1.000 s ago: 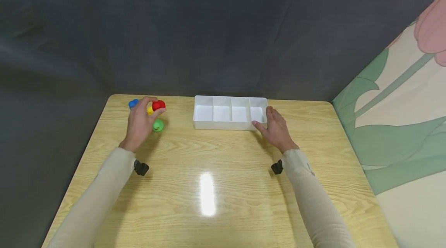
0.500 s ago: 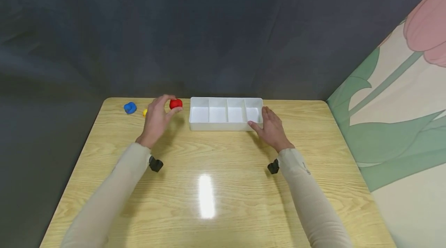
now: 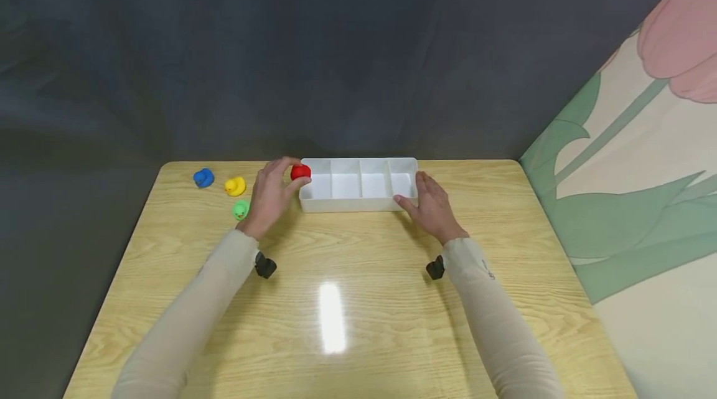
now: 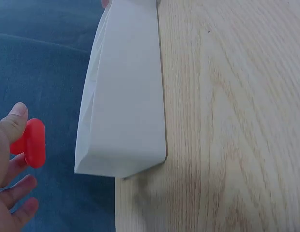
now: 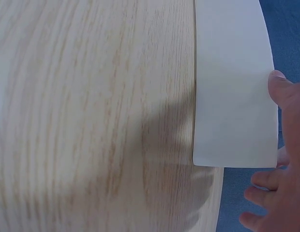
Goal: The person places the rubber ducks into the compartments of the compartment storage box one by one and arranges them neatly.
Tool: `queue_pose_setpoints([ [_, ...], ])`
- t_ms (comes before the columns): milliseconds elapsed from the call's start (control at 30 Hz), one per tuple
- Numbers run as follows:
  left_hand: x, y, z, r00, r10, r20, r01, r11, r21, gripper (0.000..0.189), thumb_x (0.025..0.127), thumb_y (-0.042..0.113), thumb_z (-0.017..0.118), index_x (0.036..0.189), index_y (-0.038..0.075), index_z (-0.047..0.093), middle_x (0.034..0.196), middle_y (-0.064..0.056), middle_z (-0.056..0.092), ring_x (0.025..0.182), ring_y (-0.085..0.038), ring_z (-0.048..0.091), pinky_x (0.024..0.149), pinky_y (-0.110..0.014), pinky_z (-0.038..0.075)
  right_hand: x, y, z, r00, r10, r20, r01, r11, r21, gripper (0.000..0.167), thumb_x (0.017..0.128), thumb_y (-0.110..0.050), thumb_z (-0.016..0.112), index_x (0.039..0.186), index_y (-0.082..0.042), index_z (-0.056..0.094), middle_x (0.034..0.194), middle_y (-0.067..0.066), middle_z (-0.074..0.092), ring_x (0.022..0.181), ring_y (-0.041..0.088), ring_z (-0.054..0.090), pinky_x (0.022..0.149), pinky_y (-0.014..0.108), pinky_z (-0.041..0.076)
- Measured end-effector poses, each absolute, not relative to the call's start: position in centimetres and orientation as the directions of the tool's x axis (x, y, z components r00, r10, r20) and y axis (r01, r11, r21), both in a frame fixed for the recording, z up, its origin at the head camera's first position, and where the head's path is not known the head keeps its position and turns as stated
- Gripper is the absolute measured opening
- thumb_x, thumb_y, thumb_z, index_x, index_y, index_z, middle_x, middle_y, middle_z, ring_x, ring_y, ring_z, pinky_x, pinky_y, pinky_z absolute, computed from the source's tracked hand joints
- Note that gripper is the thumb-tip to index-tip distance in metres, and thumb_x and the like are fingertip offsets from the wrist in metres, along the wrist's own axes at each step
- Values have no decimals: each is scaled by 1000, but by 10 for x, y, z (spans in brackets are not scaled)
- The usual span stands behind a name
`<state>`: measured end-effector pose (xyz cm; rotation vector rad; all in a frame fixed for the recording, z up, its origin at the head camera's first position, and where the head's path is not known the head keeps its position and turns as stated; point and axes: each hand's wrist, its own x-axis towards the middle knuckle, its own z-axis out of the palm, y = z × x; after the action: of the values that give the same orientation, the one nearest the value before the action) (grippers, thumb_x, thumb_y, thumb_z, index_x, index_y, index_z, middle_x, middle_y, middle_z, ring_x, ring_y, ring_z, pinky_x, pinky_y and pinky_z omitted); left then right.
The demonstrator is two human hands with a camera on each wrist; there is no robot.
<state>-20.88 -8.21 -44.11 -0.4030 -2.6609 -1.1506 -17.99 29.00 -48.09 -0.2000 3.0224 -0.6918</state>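
My left hand (image 3: 270,197) pinches a small red rubber duck (image 3: 300,172) between thumb and fingers, at the left end of a white divided tray (image 3: 350,205). In the left wrist view the red duck (image 4: 35,143) is held apart from the tray (image 4: 130,87), above table level. My right hand (image 3: 432,209) grips the tray's right front corner. Its thumb lies at the front rim and its fingers run along the right end, while in the right wrist view the lower fingers (image 5: 263,195) stay off the tray wall (image 5: 234,96). The compartments hold nothing that I can see.
Left of my left hand, a blue duck (image 3: 203,178), a yellow duck (image 3: 235,186) and a green duck (image 3: 241,209) stand on the wooden table (image 3: 347,274). A dark curtain (image 3: 336,56) hangs behind the table's back edge, and a flowered cloth (image 3: 644,200) at the right.
My left hand has carried the red duck rightward from the other ducks to the tray's left end, uncovering the yellow and green ducks. My right hand keeps its place on the tray.
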Motion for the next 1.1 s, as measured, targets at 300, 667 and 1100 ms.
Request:
queue_pose_setpoints([
  [300,-210,-61,-450,-932,200,301,358,628,691,41,93,26,83,129,11,69,134,-14,73,129,-38,62,111,-57,46,-179,289,-481,-992,-128,-1,-116,895,-430,93,109,-53,55,165,11,17,173,35,22,162,51,24,131,67,21],
  [667,-211,-32,-455,-922,241,302,386,604,697,44,91,25,85,129,8,70,136,-12,73,132,-33,63,116,-55,46,-179,289,-481,-992,-126,4,-115,891,-438,94,108,-53,55,165,11,17,173,35,22,162,51,24,132,65,20],
  [1100,-214,-5,-464,-914,286,287,405,606,685,43,91,26,85,128,10,70,128,-11,75,131,-34,63,114,-55,46,-180,289,-486,-993,-114,26,-114,892,-437,92,108,-51,57,165,12,19,172,35,23,161,53,26,132,66,22],
])
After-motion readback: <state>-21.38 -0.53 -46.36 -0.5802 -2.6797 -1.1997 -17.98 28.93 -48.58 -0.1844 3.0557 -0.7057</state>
